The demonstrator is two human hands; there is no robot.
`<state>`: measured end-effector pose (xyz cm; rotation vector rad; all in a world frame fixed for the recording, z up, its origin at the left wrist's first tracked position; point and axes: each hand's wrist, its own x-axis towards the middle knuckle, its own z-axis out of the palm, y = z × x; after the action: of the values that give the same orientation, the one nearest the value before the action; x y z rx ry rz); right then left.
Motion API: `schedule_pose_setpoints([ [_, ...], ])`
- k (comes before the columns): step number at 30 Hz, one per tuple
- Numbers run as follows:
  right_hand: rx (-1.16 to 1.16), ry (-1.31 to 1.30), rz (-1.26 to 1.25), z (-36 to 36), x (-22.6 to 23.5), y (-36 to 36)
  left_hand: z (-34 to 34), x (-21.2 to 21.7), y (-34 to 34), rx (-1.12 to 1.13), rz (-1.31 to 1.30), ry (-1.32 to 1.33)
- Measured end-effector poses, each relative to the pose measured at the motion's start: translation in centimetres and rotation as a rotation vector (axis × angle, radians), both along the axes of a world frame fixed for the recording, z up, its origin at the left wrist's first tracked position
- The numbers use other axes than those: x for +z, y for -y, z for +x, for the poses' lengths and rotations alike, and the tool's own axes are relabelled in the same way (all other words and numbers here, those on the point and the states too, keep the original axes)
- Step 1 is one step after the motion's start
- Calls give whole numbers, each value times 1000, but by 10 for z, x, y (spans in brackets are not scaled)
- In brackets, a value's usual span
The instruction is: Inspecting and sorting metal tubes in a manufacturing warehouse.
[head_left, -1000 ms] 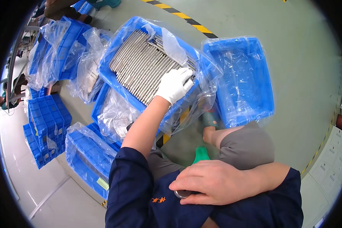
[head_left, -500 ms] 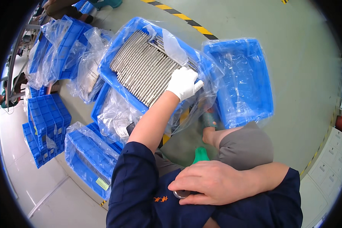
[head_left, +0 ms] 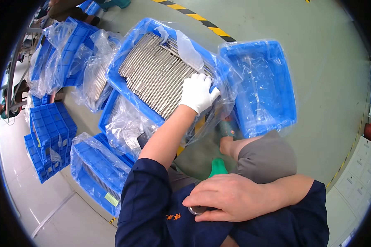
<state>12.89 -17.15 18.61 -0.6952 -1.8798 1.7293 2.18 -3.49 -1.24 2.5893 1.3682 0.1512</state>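
The metal rods (head_left: 152, 72) lie in the blue crate (head_left: 120, 55) ahead, slanting near-left to far-right, under the nearer left hand (head_left: 197, 94), whose grip I cannot tell, while the right hand (head_left: 231, 197) curls around a round metal piece (head_left: 198, 210)

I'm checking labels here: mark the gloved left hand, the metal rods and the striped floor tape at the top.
Gloved left hand (head_left: 197, 94): head view, back of the hand.
Metal rods (head_left: 156, 73): head view, middle of the exposed rods.
Striped floor tape (head_left: 198, 17): head view, a yellow stripe midway along it.
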Motion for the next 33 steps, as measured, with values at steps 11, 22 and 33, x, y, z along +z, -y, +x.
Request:
schedule_pose_setpoints([
  [11, -21, -19, -10, 1, 1, 0, 18, -4, 0, 136, -167, -105],
  [22, -4, -4, 1, 1, 0, -2, 29, 3, -15, 153, -346, -223],
  [33, -38, -78, 3, 1, 0, 1, 2, -5, -27, 135, -647, 87],
])
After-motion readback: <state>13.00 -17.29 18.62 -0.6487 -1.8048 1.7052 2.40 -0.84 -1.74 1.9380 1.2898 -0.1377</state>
